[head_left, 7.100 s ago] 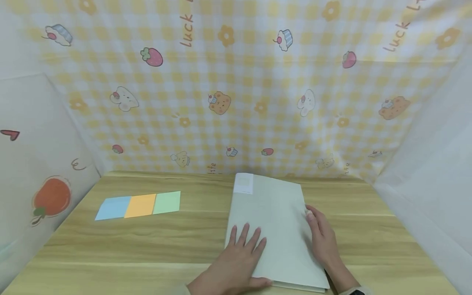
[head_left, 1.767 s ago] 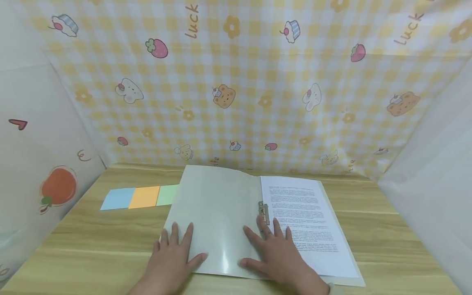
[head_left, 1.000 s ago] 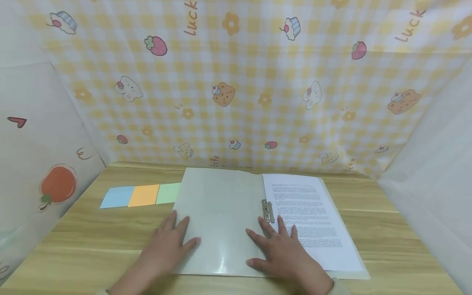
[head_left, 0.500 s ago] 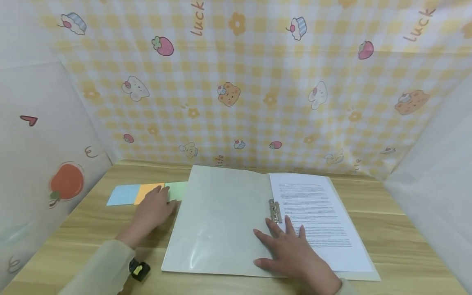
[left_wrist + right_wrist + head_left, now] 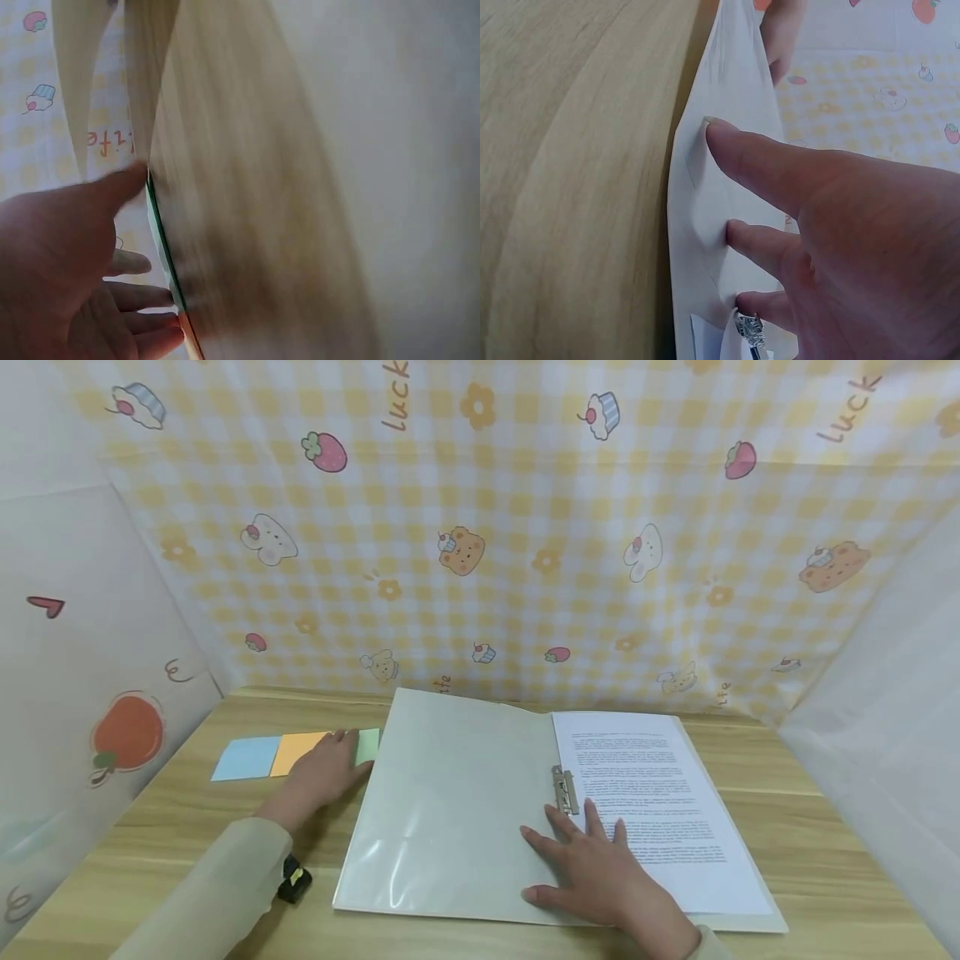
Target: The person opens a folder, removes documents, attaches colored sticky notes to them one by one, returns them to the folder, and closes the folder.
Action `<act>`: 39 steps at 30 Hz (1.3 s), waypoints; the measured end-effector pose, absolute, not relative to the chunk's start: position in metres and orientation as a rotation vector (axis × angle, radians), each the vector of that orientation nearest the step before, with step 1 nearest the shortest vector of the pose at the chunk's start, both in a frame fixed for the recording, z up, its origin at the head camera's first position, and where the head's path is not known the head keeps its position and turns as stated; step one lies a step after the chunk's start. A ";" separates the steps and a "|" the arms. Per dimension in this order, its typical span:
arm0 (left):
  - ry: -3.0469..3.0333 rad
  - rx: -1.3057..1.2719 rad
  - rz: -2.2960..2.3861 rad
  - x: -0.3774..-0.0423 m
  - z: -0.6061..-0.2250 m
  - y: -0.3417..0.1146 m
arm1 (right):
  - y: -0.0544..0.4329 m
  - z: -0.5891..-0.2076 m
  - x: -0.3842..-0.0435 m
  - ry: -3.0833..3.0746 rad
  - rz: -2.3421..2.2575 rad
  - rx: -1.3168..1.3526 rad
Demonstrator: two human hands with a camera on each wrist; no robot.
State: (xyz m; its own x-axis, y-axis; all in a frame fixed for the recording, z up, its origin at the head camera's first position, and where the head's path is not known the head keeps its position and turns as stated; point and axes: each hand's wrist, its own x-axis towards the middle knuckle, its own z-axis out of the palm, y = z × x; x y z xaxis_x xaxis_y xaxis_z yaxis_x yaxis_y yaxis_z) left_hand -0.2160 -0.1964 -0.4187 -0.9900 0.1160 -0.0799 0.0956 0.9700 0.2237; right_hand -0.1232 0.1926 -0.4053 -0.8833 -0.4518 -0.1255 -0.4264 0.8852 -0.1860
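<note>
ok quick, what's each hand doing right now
Left hand: open, fingers lying on the coloured sticky notes.
Right hand: open, flat on the open folder near its clip.

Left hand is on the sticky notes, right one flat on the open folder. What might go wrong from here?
1. The left hand lies across the green note and the orange note, so it may lift the wrong one or drag both.
2. The folder cover lies close beside the green note and may be nudged.
3. Only the right hand steadies the folder; it may slide.

An open grey plastic folder (image 5: 450, 810) lies on the wooden surface (image 5: 787, 810); three pastel sticky notes (image 5: 262, 756) lie just left, printed white sheet (image 5: 652, 802) inside right.
</note>
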 end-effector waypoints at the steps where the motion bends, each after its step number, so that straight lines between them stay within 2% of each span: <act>1: 3.030 0.176 0.309 -0.217 -0.418 -0.197 | 0.193 -0.405 -0.123 2.890 -0.225 -0.679; 9: 3.123 0.328 0.166 -0.219 -0.416 -0.199 | 0.192 -0.403 -0.122 2.893 -0.219 -0.695; 21: 3.087 0.083 0.610 -0.226 -0.412 -0.211 | 0.189 -0.406 -0.120 2.907 -0.222 -0.700; 39: 3.203 0.092 0.585 -0.220 -0.401 -0.217 | 0.153 -0.409 -0.119 2.893 -0.202 -0.733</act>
